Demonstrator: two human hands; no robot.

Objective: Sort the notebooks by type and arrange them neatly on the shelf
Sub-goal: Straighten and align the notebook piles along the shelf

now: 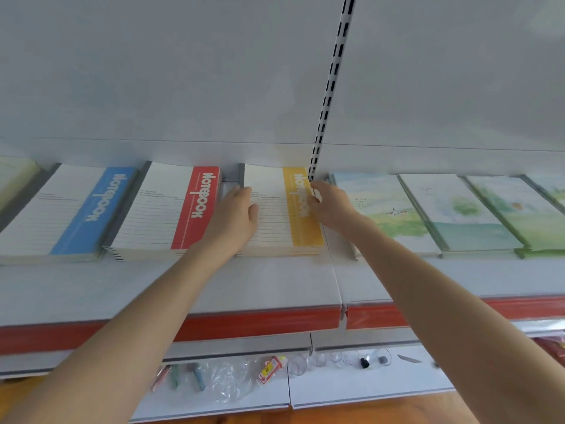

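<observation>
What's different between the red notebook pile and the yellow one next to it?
The red-band stack carries a red strip; the yellow-band stack a yellow one. The left hand presses the yellow-band stack's left edge and the right hand grips its right edge; neither hand holds the red-band stack. The red-band stack's front corner looks fanned, the yellow-band stack's squarer. Both have lined white covers reading Notebook.

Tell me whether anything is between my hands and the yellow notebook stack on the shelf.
Nothing visible is. The left hand rests on the yellow notebook stack at its left edge, and the right hand touches its right edge, near the slotted upright.
</observation>
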